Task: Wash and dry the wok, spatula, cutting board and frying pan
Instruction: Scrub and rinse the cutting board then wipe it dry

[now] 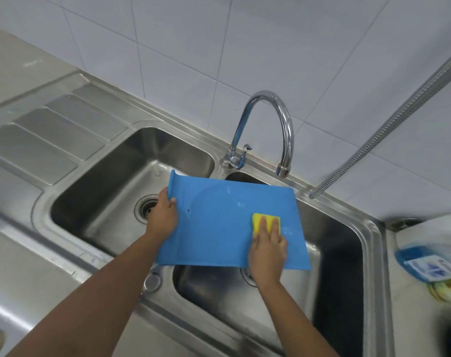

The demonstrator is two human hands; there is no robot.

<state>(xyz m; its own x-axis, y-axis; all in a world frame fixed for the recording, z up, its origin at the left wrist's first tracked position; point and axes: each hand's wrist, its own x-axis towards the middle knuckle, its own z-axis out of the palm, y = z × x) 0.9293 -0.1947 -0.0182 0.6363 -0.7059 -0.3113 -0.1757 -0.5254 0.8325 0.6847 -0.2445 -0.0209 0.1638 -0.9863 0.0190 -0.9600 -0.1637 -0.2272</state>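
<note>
Stainless-steel double sink set in the counter, ribbed drainboard at left. A thin, flat blue plastic cutting board is held face up over the divider and right basin, long axis left to right, raised lip at its left end. Chrome gooseneck faucet stands behind. The left hand curls round the lipped edge. The right hand, fingers straight, presses a yellow sponge onto the board. The blue bottle at right is blurred.
</note>
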